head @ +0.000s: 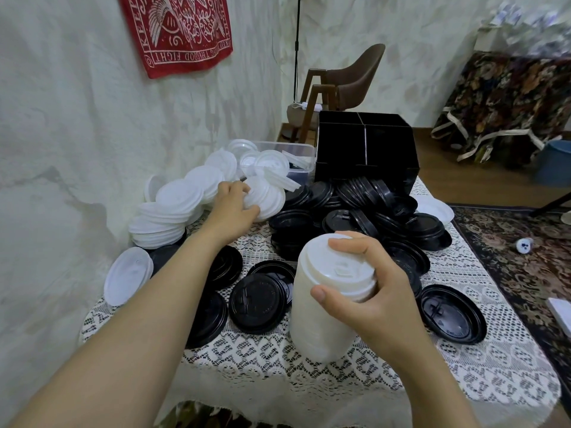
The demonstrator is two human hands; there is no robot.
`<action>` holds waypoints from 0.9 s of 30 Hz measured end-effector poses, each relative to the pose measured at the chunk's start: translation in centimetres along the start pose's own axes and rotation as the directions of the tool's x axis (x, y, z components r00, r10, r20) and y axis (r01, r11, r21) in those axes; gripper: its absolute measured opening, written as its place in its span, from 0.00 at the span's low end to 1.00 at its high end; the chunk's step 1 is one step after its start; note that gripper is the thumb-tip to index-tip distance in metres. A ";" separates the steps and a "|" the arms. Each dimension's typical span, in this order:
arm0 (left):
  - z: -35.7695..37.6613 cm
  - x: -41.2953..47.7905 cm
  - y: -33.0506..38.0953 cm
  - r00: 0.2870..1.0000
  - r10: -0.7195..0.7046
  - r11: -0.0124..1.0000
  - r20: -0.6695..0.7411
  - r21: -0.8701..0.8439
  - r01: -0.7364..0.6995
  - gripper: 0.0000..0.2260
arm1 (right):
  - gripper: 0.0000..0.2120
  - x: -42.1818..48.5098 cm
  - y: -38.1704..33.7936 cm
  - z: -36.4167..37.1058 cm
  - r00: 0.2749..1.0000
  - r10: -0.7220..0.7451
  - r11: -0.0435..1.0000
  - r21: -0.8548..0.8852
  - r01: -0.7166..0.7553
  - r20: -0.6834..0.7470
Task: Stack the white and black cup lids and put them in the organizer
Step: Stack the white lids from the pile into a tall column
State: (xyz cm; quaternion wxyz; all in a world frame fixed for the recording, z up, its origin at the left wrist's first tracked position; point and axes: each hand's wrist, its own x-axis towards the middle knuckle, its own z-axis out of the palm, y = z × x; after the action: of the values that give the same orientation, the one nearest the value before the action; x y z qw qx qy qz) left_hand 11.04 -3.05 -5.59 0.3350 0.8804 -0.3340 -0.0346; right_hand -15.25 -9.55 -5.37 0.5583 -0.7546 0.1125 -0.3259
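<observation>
My right hand grips the top of a tall stack of white lids held upright above the table's near middle. Further back, my left hand grips a short bunch of white lids lying on its side. Behind and left of it, loose white lids are heaped against the wall. Black lids are piled in the middle and right, with single ones lying flat near the front. The black organizer, divided into compartments, stands at the table's far edge with nothing visible inside.
A clear plastic box with white lids sits left of the organizer. The table wears a lace cloth. A wall runs along the left. Beyond the table stand a brown chair and a patterned covered piece; a rug lies to the right.
</observation>
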 end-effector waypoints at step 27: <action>-4.5 -9.4 6.1 0.918 0.359 0.884 0.170 -0.376 -0.276 0.22 | 0.35 -0.3 -0.1 -0.2 0.996 0.086 0.996 0.024 -0.086 0.015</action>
State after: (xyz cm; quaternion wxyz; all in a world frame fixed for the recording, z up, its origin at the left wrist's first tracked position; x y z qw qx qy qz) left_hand 1.59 1.81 0.08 0.4432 0.7304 -0.5004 -0.1405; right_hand -15.65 -9.49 -5.33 0.5819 -0.7443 0.1370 -0.2976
